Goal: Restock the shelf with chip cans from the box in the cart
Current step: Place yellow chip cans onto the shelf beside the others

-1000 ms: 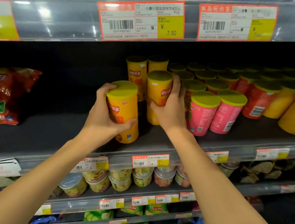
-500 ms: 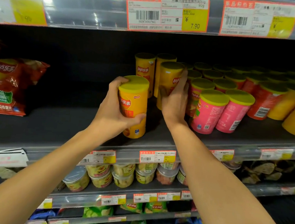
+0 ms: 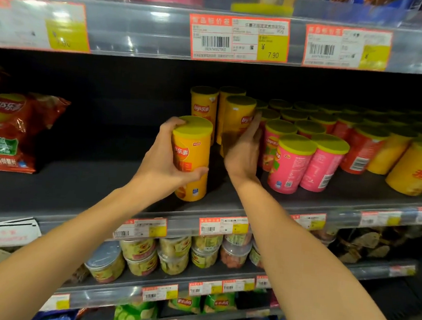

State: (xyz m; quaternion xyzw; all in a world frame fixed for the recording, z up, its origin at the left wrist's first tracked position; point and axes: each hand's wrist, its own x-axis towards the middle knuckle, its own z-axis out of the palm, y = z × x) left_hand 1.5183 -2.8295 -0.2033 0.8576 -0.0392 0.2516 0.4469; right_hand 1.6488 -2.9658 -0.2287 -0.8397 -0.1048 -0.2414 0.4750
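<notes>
My left hand (image 3: 163,162) grips a yellow chip can (image 3: 192,158) with a green lid, standing on the dark shelf (image 3: 81,187) near its front edge. My right hand (image 3: 243,152) lies with straight fingers against the right side of a second yellow can (image 3: 237,116) set further back on the shelf. Two more yellow cans (image 3: 204,106) stand behind these. The box and cart are out of view.
Pink cans (image 3: 290,163), red cans (image 3: 362,151) and more yellow cans (image 3: 418,171) fill the shelf's right side. A red chip bag (image 3: 8,128) sits at the far left. Price labels line the shelf edges. Plastic tubs (image 3: 172,255) stand on the shelf below.
My right hand pushed its yellow can deeper into the shelf and its fingers have straightened off it. My left hand moved its can slightly right and set it on the shelf.
</notes>
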